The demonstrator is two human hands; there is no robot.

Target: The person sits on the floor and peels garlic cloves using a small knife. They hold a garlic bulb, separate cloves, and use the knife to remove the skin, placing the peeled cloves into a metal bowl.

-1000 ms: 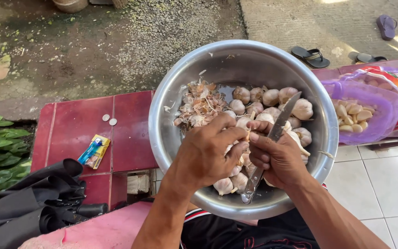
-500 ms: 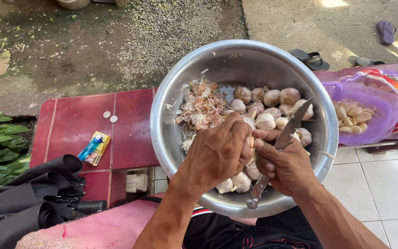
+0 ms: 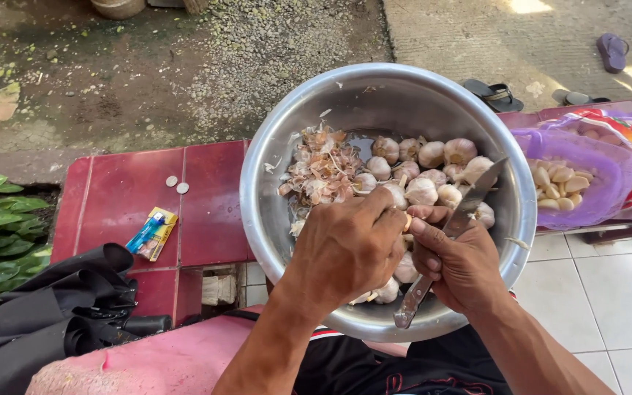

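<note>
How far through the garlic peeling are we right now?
Done: peeled cloves fill the purple bag, and skins are heaped in the steel bowl. In hand: left hand grips a clove, right hand holds the knife. Left: many whole garlic bulbs.

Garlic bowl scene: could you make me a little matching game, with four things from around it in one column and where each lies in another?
Things:
1. knife
2. peeled cloves
3. two coins
4. garlic skins

Places:
A. on the red tiles
B. in the purple bag
C. in the right hand
D. on the left side of the metal bowl

Pairs: 1-C, 2-B, 3-A, 4-D
</note>
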